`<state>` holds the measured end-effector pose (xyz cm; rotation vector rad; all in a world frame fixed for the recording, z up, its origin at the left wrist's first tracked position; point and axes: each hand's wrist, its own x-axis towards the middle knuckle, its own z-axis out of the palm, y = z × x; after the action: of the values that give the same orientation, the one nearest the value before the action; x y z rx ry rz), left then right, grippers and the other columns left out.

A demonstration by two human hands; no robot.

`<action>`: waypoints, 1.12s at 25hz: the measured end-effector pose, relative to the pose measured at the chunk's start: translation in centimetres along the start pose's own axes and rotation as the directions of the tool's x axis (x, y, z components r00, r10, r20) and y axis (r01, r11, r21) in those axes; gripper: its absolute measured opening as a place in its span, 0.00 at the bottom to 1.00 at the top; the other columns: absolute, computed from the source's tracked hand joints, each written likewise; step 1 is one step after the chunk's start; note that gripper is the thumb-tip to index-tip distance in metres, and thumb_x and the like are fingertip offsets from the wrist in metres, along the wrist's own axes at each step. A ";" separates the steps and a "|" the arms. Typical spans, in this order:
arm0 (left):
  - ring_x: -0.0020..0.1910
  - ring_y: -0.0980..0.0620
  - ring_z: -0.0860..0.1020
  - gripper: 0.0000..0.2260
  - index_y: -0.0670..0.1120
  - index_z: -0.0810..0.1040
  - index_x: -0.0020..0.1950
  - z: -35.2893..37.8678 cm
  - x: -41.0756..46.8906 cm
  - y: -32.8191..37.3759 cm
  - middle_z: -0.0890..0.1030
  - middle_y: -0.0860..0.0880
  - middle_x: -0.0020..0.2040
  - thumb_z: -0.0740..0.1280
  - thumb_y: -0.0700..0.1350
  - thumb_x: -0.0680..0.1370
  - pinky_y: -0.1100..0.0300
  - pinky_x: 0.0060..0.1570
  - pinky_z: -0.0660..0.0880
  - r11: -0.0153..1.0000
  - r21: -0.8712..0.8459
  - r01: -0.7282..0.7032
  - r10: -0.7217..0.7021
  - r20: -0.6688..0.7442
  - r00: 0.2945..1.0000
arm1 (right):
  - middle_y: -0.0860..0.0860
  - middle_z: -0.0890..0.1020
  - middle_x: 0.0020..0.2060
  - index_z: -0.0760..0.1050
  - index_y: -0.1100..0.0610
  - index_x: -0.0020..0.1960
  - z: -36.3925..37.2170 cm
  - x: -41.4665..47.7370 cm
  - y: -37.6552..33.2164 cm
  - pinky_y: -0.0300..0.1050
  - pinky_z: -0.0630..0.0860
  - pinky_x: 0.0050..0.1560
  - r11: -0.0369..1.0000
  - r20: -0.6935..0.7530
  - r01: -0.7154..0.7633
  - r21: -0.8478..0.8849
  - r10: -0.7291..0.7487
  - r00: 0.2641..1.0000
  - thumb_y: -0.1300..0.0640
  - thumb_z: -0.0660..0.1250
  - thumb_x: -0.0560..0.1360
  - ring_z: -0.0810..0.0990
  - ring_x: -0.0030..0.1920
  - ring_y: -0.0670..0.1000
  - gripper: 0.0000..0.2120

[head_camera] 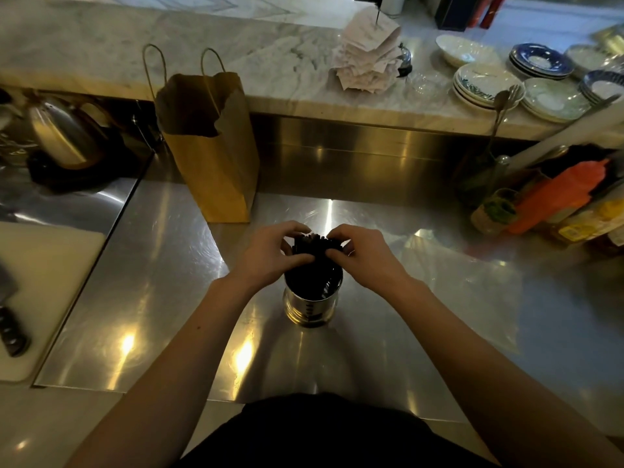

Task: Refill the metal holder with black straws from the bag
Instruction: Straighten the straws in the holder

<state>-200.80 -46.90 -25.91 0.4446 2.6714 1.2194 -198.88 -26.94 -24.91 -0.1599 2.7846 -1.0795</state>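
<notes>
A shiny metal holder (pixel 310 307) stands upright on the steel counter, straight in front of me. A bundle of black straws (pixel 314 248) stands in it, the tops sticking out above the rim. My left hand (pixel 270 253) clasps the bundle's tops from the left and my right hand (pixel 363 253) clasps them from the right, fingertips touching the straws. The brown paper bag (pixel 211 148) with twine handles stands open behind the holder, to the left, apart from both hands. Its inside is dark.
A white cutting board (pixel 40 282) with a knife (pixel 10 327) lies at the left. A metal kettle (pixel 60 133) sits at the far left. Sauce bottles (pixel 560 194) crowd the right. Stacked plates (pixel 483 86) and a spike of receipts (pixel 368 52) rest on the marble ledge.
</notes>
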 end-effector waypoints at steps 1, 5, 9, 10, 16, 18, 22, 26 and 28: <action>0.40 0.57 0.79 0.17 0.50 0.80 0.59 0.0 -0.1 0.0 0.82 0.53 0.53 0.75 0.46 0.71 0.67 0.41 0.72 1.000 0.009 -0.014 0.015 -0.027 1.000 | 0.50 0.84 0.49 0.80 0.54 0.55 -0.1 0.0 0.1 0.40 0.77 0.49 1.000 -0.013 0.001 -0.008 -0.001 1.000 0.58 0.70 0.75 0.80 0.43 0.46 0.09; 0.40 0.59 0.78 0.11 0.48 0.83 0.55 0.1 -0.7 0.3 0.82 0.54 0.48 0.74 0.44 0.73 0.69 0.40 0.71 0.999 0.009 -0.039 0.040 -0.092 0.995 | 0.49 0.85 0.44 0.82 0.54 0.51 -0.5 -0.1 -0.1 0.36 0.72 0.46 0.998 -0.029 0.034 -0.061 -0.035 0.999 0.57 0.70 0.76 0.80 0.42 0.46 0.06; 0.39 0.58 0.78 0.08 0.48 0.84 0.52 0.5 -1.3 0.4 0.84 0.52 0.46 0.74 0.44 0.73 0.69 0.40 0.69 0.997 0.020 -0.070 0.072 -0.171 0.983 | 0.49 0.85 0.43 0.82 0.55 0.50 -1.0 -0.1 -0.5 0.34 0.72 0.46 0.997 -0.049 0.065 -0.052 -0.067 0.997 0.56 0.69 0.76 0.81 0.43 0.47 0.05; 0.40 0.57 0.78 0.09 0.48 0.83 0.53 0.5 -1.4 0.5 0.84 0.52 0.47 0.74 0.44 0.73 0.70 0.40 0.69 0.997 0.016 -0.069 0.071 -0.191 0.979 | 0.49 0.85 0.42 0.82 0.55 0.50 -1.1 -0.1 -0.7 0.34 0.72 0.46 0.996 -0.047 0.076 -0.051 -0.078 0.996 0.56 0.69 0.76 0.81 0.43 0.47 0.05; 0.43 0.60 0.77 0.13 0.48 0.81 0.56 0.5 -2.2 1.0 0.82 0.54 0.50 0.74 0.47 0.72 0.72 0.40 0.67 0.997 0.023 -0.076 0.079 -0.256 0.964 | 0.39 0.78 0.35 0.82 0.54 0.49 -3.2 -0.6 -1.9 0.32 0.72 0.43 0.991 -0.071 0.120 -0.055 -0.124 0.990 0.57 0.67 0.78 0.79 0.38 0.43 0.05; 0.44 0.64 0.76 0.14 0.50 0.81 0.56 0.5 -2.2 1.3 0.80 0.57 0.50 0.74 0.48 0.72 0.74 0.40 0.68 0.998 0.012 -0.069 0.070 -0.246 0.967 | 0.37 0.76 0.34 0.82 0.53 0.49 -4.4 -0.9 -2.5 0.31 0.72 0.43 0.990 -0.063 0.121 -0.066 -0.126 0.990 0.57 0.66 0.78 0.79 0.38 0.42 0.05; 0.48 0.63 0.78 0.18 0.52 0.79 0.58 0.7 -2.3 2.3 0.80 0.58 0.52 0.76 0.49 0.70 0.74 0.45 0.71 0.992 -0.096 -0.084 0.060 -0.225 0.972 | 0.43 0.82 0.38 0.81 0.54 0.50 -6.9 -1.9 -3.9 0.38 0.80 0.45 0.990 -0.179 0.142 -0.021 -0.144 0.973 0.57 0.67 0.77 0.82 0.39 0.44 0.04; 0.54 0.65 0.77 0.22 0.58 0.74 0.61 0.8 -2.8 3.4 0.78 0.60 0.56 0.76 0.52 0.69 0.74 0.52 0.72 0.960 -0.279 -0.037 -0.026 -0.219 0.975 | 0.43 0.81 0.38 0.80 0.52 0.49 -10.2 -2.6 -4.1 0.34 0.80 0.44 0.983 -0.385 0.143 0.114 -0.089 0.919 0.59 0.68 0.77 0.83 0.39 0.42 0.05; 0.56 0.65 0.76 0.25 0.58 0.72 0.63 0.6 -3.0 3.5 0.78 0.58 0.58 0.74 0.57 0.68 0.71 0.53 0.72 0.941 -0.337 0.006 -0.098 -0.254 0.962 | 0.46 0.82 0.39 0.80 0.55 0.50 -11.5 -2.8 -3.5 0.32 0.78 0.42 0.967 -0.476 0.134 0.218 -0.015 0.879 0.60 0.67 0.77 0.82 0.37 0.40 0.04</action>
<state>-197.09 -45.30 -23.56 0.1639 2.5811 1.7872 -197.99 -21.54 -13.86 0.0330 3.0335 -1.6707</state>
